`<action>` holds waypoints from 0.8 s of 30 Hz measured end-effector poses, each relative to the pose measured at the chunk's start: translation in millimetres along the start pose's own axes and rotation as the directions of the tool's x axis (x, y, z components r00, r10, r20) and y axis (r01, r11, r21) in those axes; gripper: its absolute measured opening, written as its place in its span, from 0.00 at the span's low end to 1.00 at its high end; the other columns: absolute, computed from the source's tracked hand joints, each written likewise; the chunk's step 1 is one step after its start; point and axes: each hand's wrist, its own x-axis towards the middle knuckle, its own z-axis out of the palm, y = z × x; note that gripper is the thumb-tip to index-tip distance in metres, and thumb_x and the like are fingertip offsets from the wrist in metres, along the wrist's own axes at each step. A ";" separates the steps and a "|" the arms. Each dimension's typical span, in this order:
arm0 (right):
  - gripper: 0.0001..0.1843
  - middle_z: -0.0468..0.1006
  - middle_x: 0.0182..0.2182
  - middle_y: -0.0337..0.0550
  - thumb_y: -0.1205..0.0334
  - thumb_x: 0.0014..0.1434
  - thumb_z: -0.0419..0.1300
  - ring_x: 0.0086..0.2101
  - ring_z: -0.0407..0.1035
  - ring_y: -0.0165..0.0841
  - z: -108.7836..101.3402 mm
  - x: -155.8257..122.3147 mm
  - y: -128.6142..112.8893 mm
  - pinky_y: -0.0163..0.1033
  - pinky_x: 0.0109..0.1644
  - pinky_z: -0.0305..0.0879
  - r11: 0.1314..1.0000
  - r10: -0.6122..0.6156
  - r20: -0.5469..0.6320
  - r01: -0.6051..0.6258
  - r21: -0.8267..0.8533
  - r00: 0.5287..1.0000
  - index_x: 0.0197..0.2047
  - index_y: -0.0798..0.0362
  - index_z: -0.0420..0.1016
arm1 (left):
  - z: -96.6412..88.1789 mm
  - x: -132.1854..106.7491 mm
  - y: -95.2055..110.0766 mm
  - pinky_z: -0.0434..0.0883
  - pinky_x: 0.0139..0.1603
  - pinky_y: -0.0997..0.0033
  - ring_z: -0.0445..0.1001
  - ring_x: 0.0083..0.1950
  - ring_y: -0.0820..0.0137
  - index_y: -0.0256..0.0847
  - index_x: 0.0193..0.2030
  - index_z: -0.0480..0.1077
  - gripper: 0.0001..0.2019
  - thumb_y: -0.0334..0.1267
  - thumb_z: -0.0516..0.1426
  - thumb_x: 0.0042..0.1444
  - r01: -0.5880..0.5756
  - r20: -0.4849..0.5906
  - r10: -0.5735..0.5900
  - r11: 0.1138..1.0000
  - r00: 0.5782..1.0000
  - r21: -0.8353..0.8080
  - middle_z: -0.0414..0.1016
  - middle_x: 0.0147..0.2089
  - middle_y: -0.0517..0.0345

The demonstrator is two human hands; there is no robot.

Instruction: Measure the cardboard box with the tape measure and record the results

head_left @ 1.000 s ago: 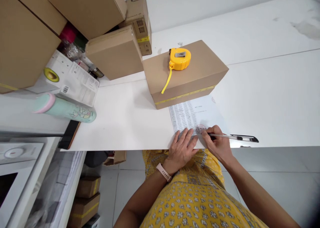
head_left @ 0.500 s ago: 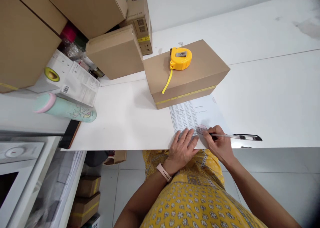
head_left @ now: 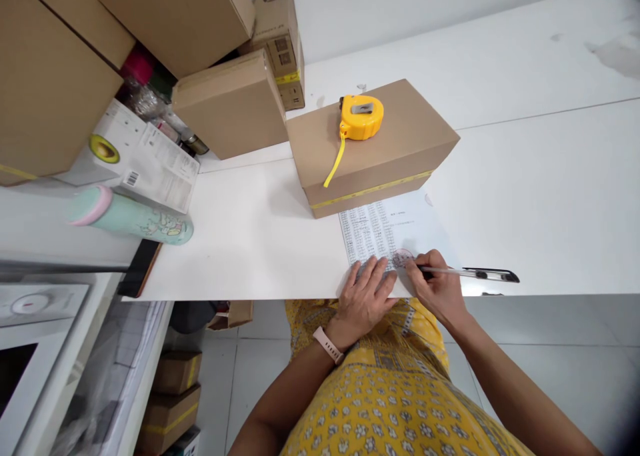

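My right hand [head_left: 439, 289] is closed around a pen [head_left: 473, 273], its tip hidden by the fingers near a red round stamp mark on the printed paper [head_left: 365, 233]. Fingers spread, my left hand [head_left: 366, 293] lies flat on the paper's lower edge. A closed cardboard box [head_left: 380, 143] with yellow tape along its side covers the paper's far end. On top of that box rests a yellow tape measure [head_left: 361, 117], its yellow wrist strap hanging toward the box's near edge.
A mint-green bottle [head_left: 135, 216] stands at the table's left, beside a white box with an avocado picture [head_left: 150, 159]. Several cardboard boxes [head_left: 233, 103] are stacked at the back left. The white table's [head_left: 250, 249] front edge runs just before my body.
The pen's back end has shifted slightly to the left with a small movement of my right hand. My left hand, the box and the tape measure stay in place.
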 end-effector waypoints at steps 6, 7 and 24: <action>0.20 0.66 0.17 0.33 0.44 0.66 0.61 0.18 0.59 0.29 0.2 -0.2 1.9 0.36 0.21 0.55 1.000 -0.006 -0.004 0.006 -0.013 1.000 0.30 0.46 0.62 | -0.4 -0.4 0.0 0.61 0.74 0.50 0.62 0.76 0.56 0.39 0.67 0.70 0.25 0.52 0.50 0.73 -0.012 0.054 0.012 1.000 0.998 0.002 0.66 0.74 0.46; 0.20 0.65 0.17 0.33 0.44 0.66 0.61 0.19 0.59 0.30 0.1 -0.3 2.1 0.36 0.21 0.55 1.000 -0.006 -0.006 0.006 -0.010 1.000 0.30 0.46 0.62 | -0.3 -0.6 0.0 0.61 0.74 0.50 0.62 0.76 0.56 0.39 0.67 0.70 0.25 0.53 0.50 0.73 -0.013 0.059 0.013 1.000 0.998 0.001 0.66 0.74 0.46; 0.20 0.67 0.19 0.35 0.44 0.66 0.61 0.20 0.61 0.30 -1.3 0.0 -1.9 0.36 0.22 0.58 1.000 -0.013 -0.023 0.013 -0.017 1.000 0.29 0.47 0.63 | 0.0 -0.8 -0.2 0.61 0.75 0.51 0.62 0.76 0.57 0.40 0.67 0.70 0.25 0.53 0.50 0.73 -0.016 0.045 0.015 1.000 0.999 0.009 0.67 0.74 0.47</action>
